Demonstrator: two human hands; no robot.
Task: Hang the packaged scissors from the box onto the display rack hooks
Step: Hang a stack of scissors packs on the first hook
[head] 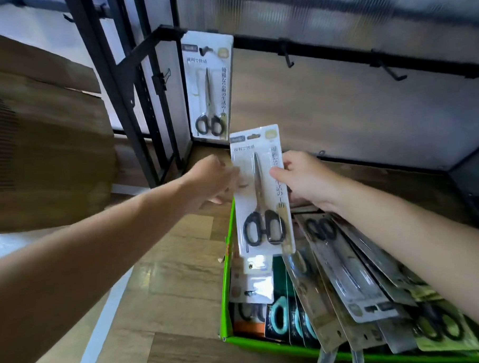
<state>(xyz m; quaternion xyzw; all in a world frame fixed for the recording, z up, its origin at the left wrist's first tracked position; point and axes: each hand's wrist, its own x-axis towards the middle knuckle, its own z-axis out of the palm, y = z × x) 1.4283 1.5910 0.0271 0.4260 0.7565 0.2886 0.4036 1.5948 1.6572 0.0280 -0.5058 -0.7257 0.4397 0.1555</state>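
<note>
Wood floor (166, 294), display rack (337, 49) behind. First pack (208, 86) hung at rail's left end. Second pack (260, 191) pinched by right hand (304, 178); left hand (208, 180) blurred at its edge, grip cannot be told. Many left in box (224, 291).

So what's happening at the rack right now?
A person holds one pack of scissors upright over the green box. The right hand pinches its right edge. The left hand is at its left edge, too blurred to judge the grip. A matching hung pack is already on the rack, with two bare hooks to its right. Many loose packs lie in the box.
</note>
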